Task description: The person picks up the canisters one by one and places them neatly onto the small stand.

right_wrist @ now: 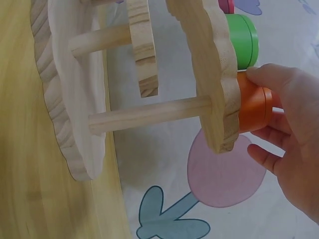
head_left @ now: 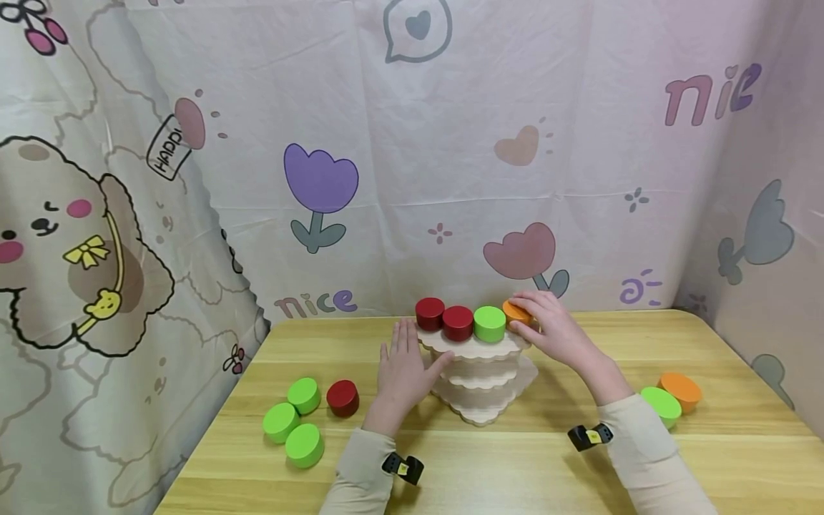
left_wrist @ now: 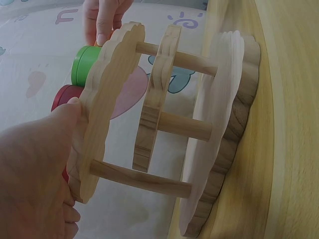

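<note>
1. Orange cylinder stood upright on the wooden stand, at ten o'clock from the right hand, the nearer one, whose grip pinched it.
2. Left hand, fingers straight, touched the stand's nine o'clock edge.
3. Right wrist view showed a dowel between tiers; head view hid it.

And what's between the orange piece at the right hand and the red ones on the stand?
One green piece, standing on the top shelf; the head view shows it.
</note>
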The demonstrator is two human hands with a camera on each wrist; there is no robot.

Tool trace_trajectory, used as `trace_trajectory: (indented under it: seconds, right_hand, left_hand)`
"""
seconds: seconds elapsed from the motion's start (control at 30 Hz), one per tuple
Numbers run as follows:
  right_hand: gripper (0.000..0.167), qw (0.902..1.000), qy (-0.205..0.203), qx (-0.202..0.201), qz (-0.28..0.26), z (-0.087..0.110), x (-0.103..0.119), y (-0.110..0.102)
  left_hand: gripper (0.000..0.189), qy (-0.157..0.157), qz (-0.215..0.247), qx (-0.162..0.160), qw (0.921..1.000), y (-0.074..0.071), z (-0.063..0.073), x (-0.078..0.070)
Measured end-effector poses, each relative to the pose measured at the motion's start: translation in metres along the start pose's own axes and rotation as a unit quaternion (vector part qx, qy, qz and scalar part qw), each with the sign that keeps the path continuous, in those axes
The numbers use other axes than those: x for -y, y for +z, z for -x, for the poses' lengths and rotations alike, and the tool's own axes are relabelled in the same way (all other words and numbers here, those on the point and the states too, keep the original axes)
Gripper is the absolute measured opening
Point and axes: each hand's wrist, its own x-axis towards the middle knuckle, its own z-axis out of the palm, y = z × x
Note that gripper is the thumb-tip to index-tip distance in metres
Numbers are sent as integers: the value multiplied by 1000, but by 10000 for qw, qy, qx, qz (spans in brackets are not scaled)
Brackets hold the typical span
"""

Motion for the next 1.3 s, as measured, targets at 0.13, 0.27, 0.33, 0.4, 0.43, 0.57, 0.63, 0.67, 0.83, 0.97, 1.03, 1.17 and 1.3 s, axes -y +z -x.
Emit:
trace_trajectory:
  seconds: [0.13, 0.27, 0.33, 0.4, 0.43, 0.57, 0.63, 0.67, 0.83, 0.97, 1.03, 1.17, 1.3]
  right_hand:
    - [44, 10000, -28, 33, -19, 1, -1, -1]
    - [45, 9999, -60, 78, -26, 1, -1, -1]
    - [46, 9999, -67, 92, -23, 1, -1, 0]
    - [46, 9999, -69, 90, -35, 1, -1, 0]
    - [46, 9999, -67, 84, -40, 1, -1, 0]
    - [49, 9999, -90, 59, 32, 1, -1, 1]
    - [52, 9999, -108, 37, 97, 1, -1, 1]
    - [53, 9999, -109, 25, 123, 2, -1, 0]
    - [56, 9997, -87, -24, 219, 5, -1, -5]
    - [58, 9994, -166, -68, 308, 8, -3, -9]
    - [58, 9992, -215, -118, 328, 11, -5, -10]
    - [59, 9986, -255, -199, 425, 19, -8, -14]
    - [60, 9983, -134, -149, 548, 30, -10, -20]
  left_hand:
    - [111, -20, -19, 16, 10000, 0, 0, 0]
    - [110, -2, 4, 14, 10000, -1, 1, -1]
    - [110, -1, 15, 28, 10000, -1, 1, -1]
    - [110, -4, 11, 39, 10000, -1, 1, -1]
    - [110, -5, 7, 41, 10000, -1, 1, -1]
    - [111, -20, -4, 54, 10000, -1, 1, 0]
    - [111, -24, 5, 58, 10000, -1, 1, 0]
    - [111, -25, 16, 61, 10000, -1, 1, 0]
    - [110, -7, 13, 39, 10000, 0, 1, 0]
    - [110, 8, -24, -6, 10000, 1, 1, 0]
    - [110, 5, -23, -8, 10000, 1, 1, 1]
    - [110, -8, -11, -3, 10000, 1, 0, 0]
    - [110, -25, -26, 2, 10000, 0, 1, -1]
